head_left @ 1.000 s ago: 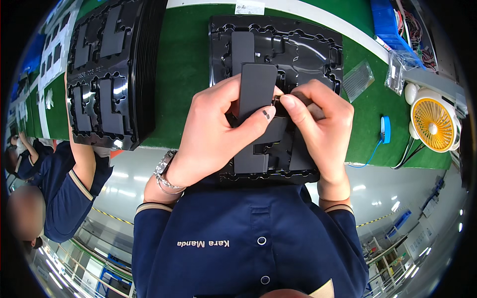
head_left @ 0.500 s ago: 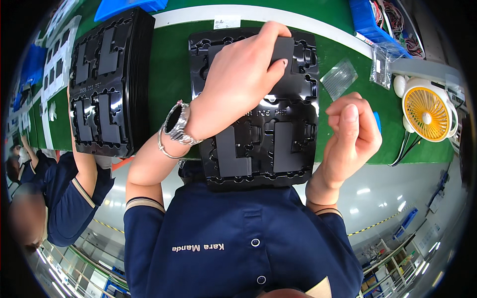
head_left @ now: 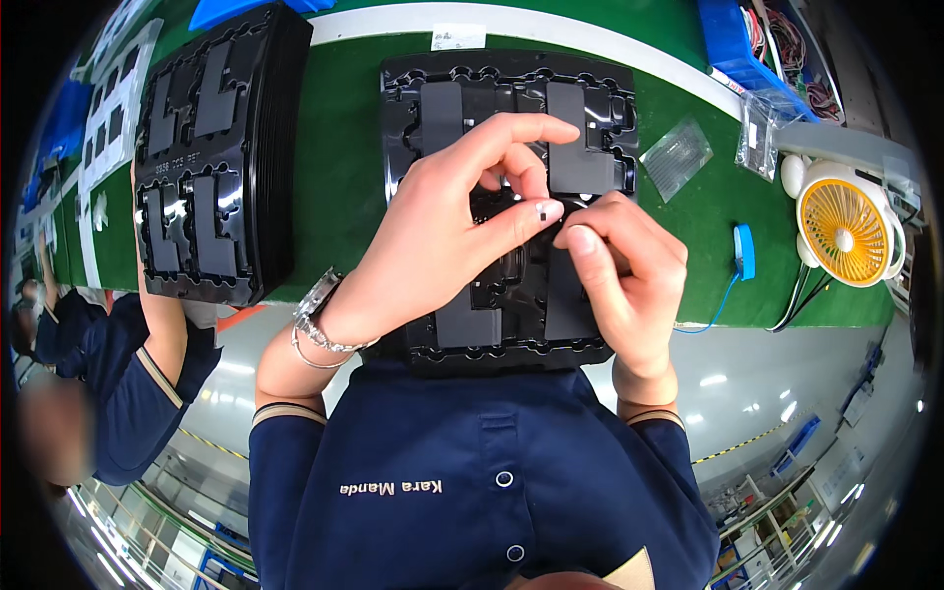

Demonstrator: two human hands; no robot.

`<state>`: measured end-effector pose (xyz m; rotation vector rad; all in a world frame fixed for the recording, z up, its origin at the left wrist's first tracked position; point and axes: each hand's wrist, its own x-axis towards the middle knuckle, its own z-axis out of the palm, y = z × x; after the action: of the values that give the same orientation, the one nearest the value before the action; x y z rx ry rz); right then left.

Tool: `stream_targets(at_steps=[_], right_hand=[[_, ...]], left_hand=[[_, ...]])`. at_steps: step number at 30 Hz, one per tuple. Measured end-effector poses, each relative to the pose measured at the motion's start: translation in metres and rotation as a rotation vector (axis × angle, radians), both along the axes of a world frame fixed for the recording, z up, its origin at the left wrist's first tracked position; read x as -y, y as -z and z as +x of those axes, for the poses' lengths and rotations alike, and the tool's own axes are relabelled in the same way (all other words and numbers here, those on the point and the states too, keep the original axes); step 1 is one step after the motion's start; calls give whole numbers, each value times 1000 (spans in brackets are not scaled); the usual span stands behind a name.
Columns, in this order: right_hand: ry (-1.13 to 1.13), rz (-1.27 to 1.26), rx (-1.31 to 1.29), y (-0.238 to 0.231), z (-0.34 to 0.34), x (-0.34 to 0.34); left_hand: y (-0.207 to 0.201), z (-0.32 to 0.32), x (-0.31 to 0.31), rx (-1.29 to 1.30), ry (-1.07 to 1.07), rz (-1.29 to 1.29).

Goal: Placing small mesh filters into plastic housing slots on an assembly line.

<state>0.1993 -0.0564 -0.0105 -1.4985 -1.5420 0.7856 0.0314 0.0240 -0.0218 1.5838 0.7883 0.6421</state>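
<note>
A black moulded plastic tray (head_left: 403, 65) lies in front of me, with flat dark grey L-shaped parts (head_left: 578, 162) seated in its pockets. Over its middle is my left hand (head_left: 462, 192), index finger stretched out and thumb apart from it. A tiny black piece (head_left: 544, 213) sits on the left thumb's tip, not gripped by the other fingers. My right hand (head_left: 629, 270) is close beside that thumb, its thumb and index finger pinched together. Whatever the pinch may hold is too small to make out. Both hands hide part of the tray's centre.
A tall stack of similar black trays (head_left: 280, 147) stands to the left, a co-worker's arm (head_left: 167, 334) beside it. Rightward lie a clear sheet with dark strips (head_left: 677, 157), a clear bag (head_left: 757, 138), a blue band with a cord (head_left: 743, 253) and a yellow-white fan (head_left: 843, 228).
My left hand has let go of the upper right L-shaped part and drawn back toward me. The right hand has moved left over the tray, meeting the left thumb.
</note>
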Motion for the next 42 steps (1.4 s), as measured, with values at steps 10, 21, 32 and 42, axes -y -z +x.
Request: stream_targets(at_steps=[10, 21, 32, 42], right_hand=[[-72, 122, 210, 2, -16, -8], [-100, 247, 281, 11, -13, -10], [-63, 104, -1, 2, -9, 3], [-103, 131, -78, -7, -16, 9]], left_hand=[[-4, -17, 5, -42, -25, 146], [0, -20, 16, -111, -69, 105], [12, -64, 77, -749, -20, 655], [9, -66, 69, -327, -89, 328]])
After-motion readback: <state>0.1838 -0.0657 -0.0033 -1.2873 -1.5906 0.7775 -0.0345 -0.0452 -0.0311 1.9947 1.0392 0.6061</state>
